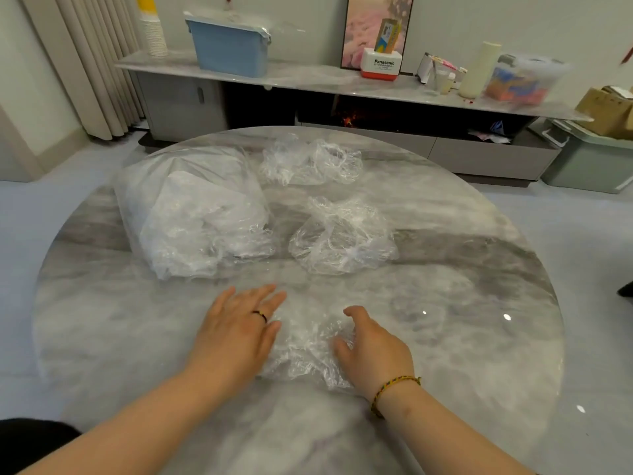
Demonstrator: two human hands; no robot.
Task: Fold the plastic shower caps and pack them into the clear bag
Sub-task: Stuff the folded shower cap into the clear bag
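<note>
A crumpled clear shower cap (308, 351) lies on the round marble table (479, 354) between my hands. My left hand (239, 327) rests flat at the cap's left edge with straight fingers. My right hand (373, 351) lies on the cap's right side, its fingers loosely bent over the plastic; a firm grip cannot be made out. Farther back sit two loose caps, one mid-table (342, 238) and one at the far side (311, 162). The large clear bag (195, 214), stuffed with white plastic, lies at the left.
Beyond the table runs a long low cabinet (342, 84) carrying a blue bin (229, 46), paper cups, a Panasonic box, and a clear box. A green crate (589, 159) stands on the floor at the right. Curtains hang at the far left.
</note>
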